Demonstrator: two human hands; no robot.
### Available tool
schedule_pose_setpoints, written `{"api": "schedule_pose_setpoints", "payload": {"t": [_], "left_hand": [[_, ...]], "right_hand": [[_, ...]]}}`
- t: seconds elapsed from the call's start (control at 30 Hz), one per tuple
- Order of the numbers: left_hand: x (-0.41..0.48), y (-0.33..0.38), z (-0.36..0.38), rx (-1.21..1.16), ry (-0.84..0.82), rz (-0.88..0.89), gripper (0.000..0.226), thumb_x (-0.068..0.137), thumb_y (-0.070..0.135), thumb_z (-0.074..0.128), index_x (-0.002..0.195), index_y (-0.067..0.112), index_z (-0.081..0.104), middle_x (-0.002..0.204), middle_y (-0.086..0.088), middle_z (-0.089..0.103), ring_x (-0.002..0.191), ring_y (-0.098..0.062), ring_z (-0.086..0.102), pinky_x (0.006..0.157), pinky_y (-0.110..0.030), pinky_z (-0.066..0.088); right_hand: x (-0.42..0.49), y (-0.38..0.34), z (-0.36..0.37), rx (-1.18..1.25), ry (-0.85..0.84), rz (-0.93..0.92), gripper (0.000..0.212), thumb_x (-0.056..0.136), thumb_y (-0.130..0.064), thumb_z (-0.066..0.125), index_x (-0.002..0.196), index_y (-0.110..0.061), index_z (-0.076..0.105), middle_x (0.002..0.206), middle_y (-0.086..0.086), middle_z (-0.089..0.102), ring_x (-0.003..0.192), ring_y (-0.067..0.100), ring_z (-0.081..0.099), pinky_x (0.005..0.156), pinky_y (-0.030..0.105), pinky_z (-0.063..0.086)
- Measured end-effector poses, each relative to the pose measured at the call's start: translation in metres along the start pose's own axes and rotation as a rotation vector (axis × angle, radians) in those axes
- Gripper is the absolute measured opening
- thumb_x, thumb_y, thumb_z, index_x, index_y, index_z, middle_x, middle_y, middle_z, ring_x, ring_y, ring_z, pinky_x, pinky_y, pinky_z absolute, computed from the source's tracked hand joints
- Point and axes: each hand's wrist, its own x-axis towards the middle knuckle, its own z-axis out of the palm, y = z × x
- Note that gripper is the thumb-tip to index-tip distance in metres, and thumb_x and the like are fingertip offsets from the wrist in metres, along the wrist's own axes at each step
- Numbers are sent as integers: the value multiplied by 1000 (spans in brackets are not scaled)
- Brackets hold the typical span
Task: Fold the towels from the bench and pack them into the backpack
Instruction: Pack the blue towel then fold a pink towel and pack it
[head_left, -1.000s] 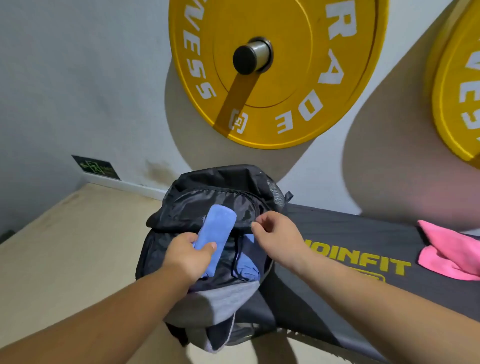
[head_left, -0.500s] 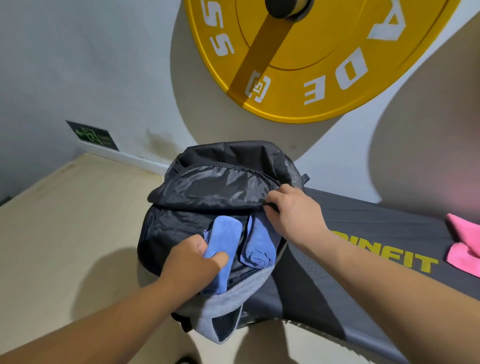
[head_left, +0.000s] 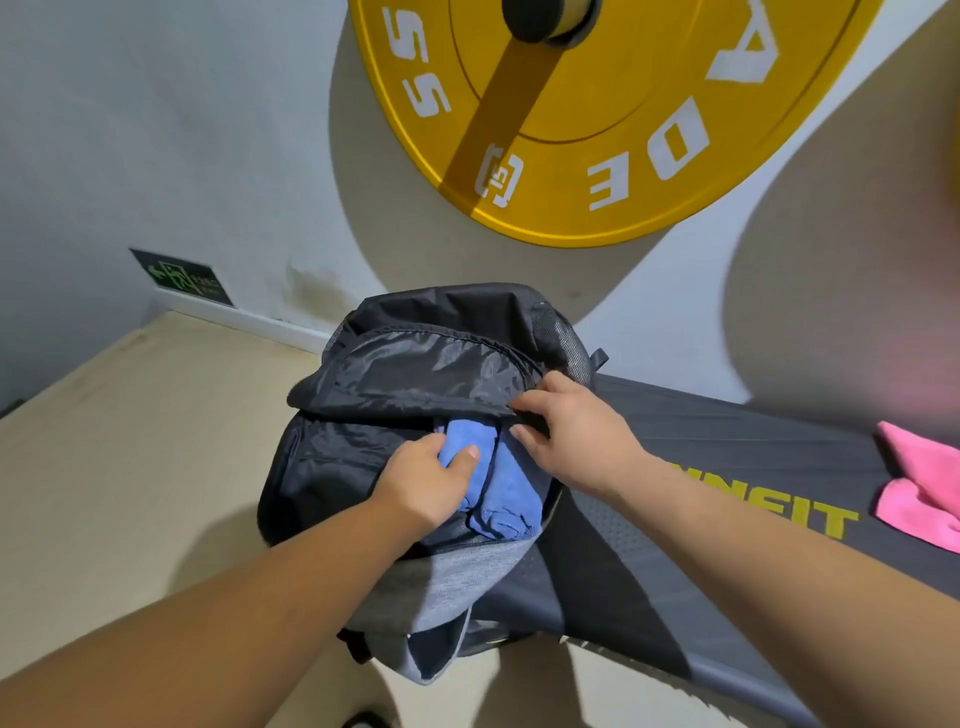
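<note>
A black and grey backpack (head_left: 363, 467) stands open at the left end of the black bench (head_left: 727, 457). My left hand (head_left: 426, 483) grips a rolled blue towel (head_left: 462, 441) and holds it down inside the opening. A second rolled blue towel (head_left: 511, 493) lies beside it in the bag. My right hand (head_left: 576, 441) pinches the edge of the backpack's flap and holds the opening apart. A pink towel (head_left: 919, 483) lies unfolded on the bench at the far right, partly cut off by the frame.
A yellow weight plate (head_left: 597, 145) hangs on the white wall just above the backpack. Beige floor (head_left: 130, 467) lies to the left of the bench. A small dark exit sign (head_left: 182, 278) sits low on the wall at left.
My left hand has pushed the blue towel from above the opening down into the backpack beside the other one. My right hand has stayed on the flap edge. The view has tilted down.
</note>
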Motion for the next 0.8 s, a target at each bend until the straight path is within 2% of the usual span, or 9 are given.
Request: {"api": "schedule_pose_setpoints", "payload": {"t": [0.07,0.1,0.17,0.23,0.33,0.43,0.57,0.7,0.8], "left_hand": [[-6,0,-8,83,32,36,40,95,39,59,89,0,55,85,-21,53,86,-36,56,77,-41,48],[-10,2,-12,137,48,58,38,94,38,60,93,1,55,91,-21,52,91,-36,56,82,-43,48],[-19,13,-20,196,72,122,23,93,35,62,89,13,54,89,-6,49,84,-23,53,78,-38,48],[-29,32,-22,170,71,175,13,91,29,64,96,20,57,95,2,55,81,-16,55,78,-32,49],[-45,75,-7,119,46,216,23,87,27,69,108,21,63,103,4,64,92,-21,66,86,-31,53],[-58,124,31,104,6,289,22,84,29,72,105,22,70,93,6,70,95,-19,68,87,-28,52],[-86,185,95,181,-113,394,23,85,29,74,107,22,71,100,5,71,96,-17,66,88,-27,50],[-119,227,160,174,-226,522,12,83,31,72,94,26,71,88,10,68,87,-15,66,82,-28,53],[-139,230,193,276,-289,728,17,88,30,66,103,23,70,98,8,58,93,-16,59,84,-27,48]], "right_hand": [[-3,-1,-10,-14,-8,-28,33,94,-41,58,125,-30,63,113,-5,54,111,21,57,81,41,55],[-6,0,-16,-3,0,-25,34,95,-41,57,126,-30,62,115,-5,55,112,19,57,81,40,55],[-15,-1,-29,15,16,-11,33,94,-40,57,126,-30,62,115,-6,56,111,18,58,82,39,55],[-27,0,-43,22,12,8,29,94,-40,56,121,-30,64,112,-6,55,109,20,58,80,37,54],[-54,7,-72,1,-38,76,24,95,-42,55,111,-28,65,109,-3,57,108,22,59,82,37,53],[-90,28,-96,-93,-186,188,29,93,-47,55,110,-26,66,114,2,63,111,27,60,88,39,54],[-148,76,-120,-198,-257,362,33,93,-45,54,118,-26,64,121,3,65,112,29,62,89,42,55],[-211,141,-139,-229,-203,578,32,93,-39,54,114,-18,66,112,9,67,105,33,64,82,38,55],[-262,192,-150,-305,-78,730,30,92,-34,54,114,-16,63,113,10,64,101,33,65,76,35,51]]}}
